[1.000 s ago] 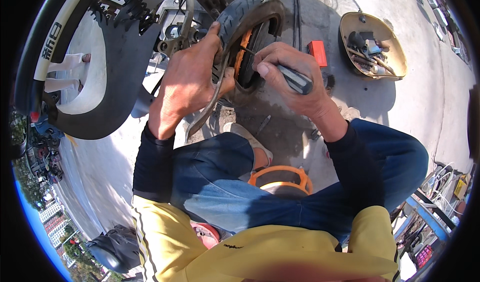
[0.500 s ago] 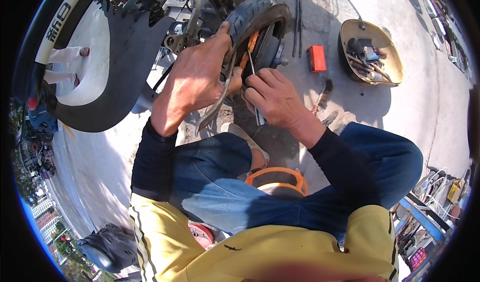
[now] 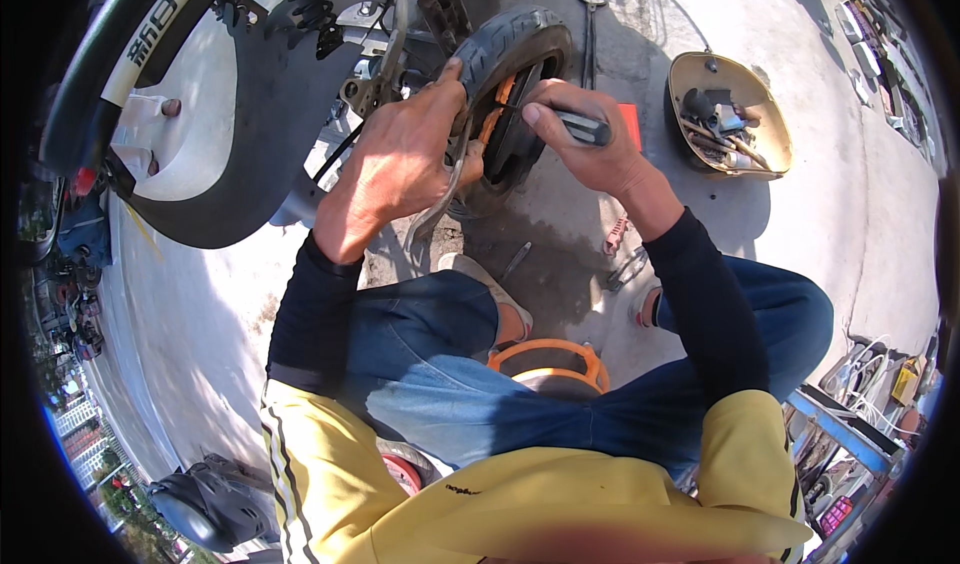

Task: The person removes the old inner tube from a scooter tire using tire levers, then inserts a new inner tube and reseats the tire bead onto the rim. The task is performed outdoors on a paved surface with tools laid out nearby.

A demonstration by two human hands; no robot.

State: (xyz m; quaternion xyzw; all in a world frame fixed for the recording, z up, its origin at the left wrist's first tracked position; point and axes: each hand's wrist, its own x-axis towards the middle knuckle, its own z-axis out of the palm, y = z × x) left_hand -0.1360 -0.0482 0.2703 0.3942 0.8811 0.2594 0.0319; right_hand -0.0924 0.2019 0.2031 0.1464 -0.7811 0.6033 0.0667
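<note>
With our left hand [image 3: 408,154] we grip the tire [image 3: 505,39] in front of us, likely to keep it steady, while our right hand [image 3: 605,164] holds a screwdriver [image 3: 584,127], tip by the orange strip [image 3: 490,124] inside.

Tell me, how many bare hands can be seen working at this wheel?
2. The left hand grips the tire; the right hand holds a grey-handled tool beside the orange strip. Neither is fully hidden, though some fingers are.
</note>
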